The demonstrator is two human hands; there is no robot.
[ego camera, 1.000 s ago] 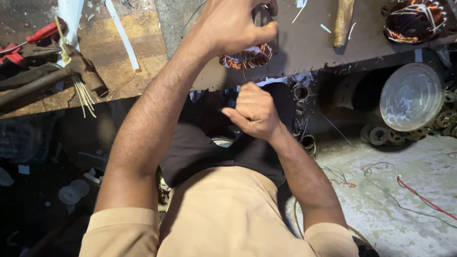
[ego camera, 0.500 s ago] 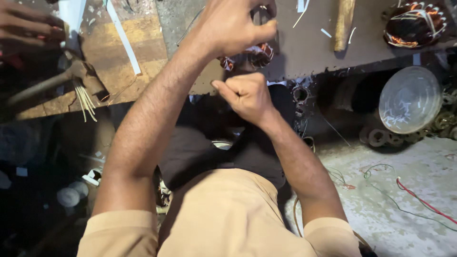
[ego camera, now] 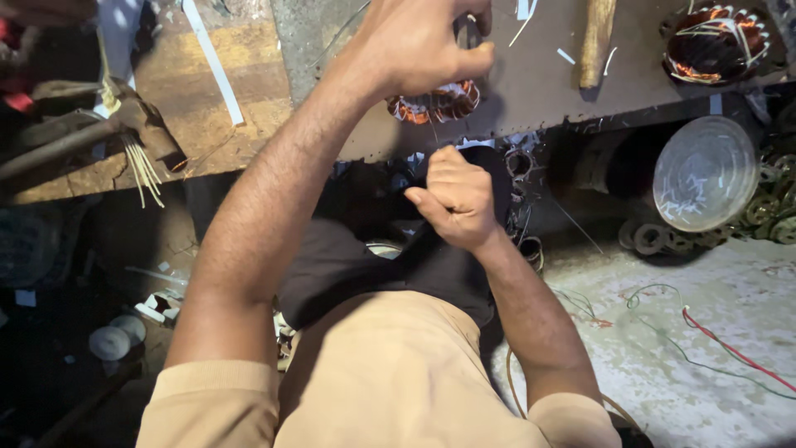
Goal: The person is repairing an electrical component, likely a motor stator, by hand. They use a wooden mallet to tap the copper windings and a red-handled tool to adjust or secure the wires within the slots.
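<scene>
Workbench (ego camera: 564, 83): dark metal sheet beside a worn wooden plank (ego camera: 166, 91), littered with white paper strips (ego camera: 211, 58). Concrete floor (ego camera: 688, 373) below, strewn with loose wires, red and green; round glass lid (ego camera: 703, 172) and stacked metal rings under the bench edge.

Copper-wound stator coil (ego camera: 433, 103) at the near edge of the sheet, directly beneath the left hand (ego camera: 414, 46). Judged moderately heavy for its size: rigid steel core, but windings of thin enamelled wire, easily nicked or bent. Best gripped by the outer core rim, not by the copper loops.

Left hand closed down over the coil's top, fingers curled around something narrow; exact object not discernible. Right hand (ego camera: 456, 197) clenched in a fist below the bench edge, well apart from the left, apparently drawing a fine strand taut; strand itself too thin to confirm.

Second wound coil (ego camera: 715, 43) at far right. Wooden handle (ego camera: 599, 41) lying between the two coils. Hammer (ego camera: 124, 124) on the plank.
</scene>
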